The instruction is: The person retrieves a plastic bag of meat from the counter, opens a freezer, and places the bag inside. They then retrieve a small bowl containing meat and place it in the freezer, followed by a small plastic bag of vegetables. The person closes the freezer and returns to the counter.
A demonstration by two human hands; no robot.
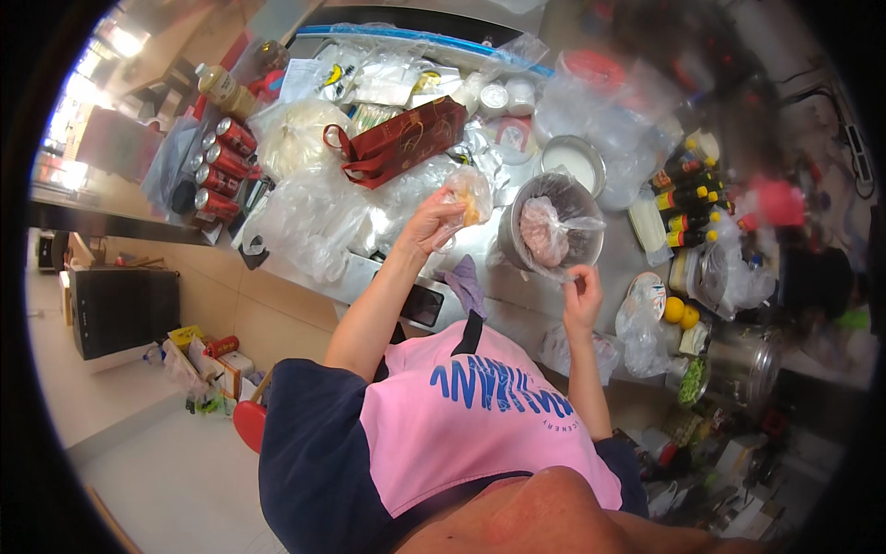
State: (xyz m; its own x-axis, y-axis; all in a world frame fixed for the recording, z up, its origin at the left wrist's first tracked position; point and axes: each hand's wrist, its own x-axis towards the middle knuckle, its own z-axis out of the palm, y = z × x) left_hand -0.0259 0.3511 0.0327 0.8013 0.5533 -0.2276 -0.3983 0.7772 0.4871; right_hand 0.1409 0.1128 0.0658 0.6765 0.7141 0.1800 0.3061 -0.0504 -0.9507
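Note:
My left hand (437, 216) grips a small clear plastic bag (476, 192) with yellowish food inside, lifted over the steel worktop (484, 266). To its right stands a deep metal pot (513, 239) with a plastic lining. A tied clear bag of pale pink meat (543, 232) lies inside it. At the pot's near rim my right hand (583, 298) pinches the edge of the clear plastic liner (566, 274). Behind the pot is a round metal container (602, 149) with white contents.
Plastic bags (311, 215) and a dark red carry bag (408, 142) crowd the worktop. Red drink cans (218, 181) line its left side. Several sauce bottles (685, 239) and two oranges (682, 311) are at right. A phone (422, 306) and a purple cloth (467, 282) lie near the front edge.

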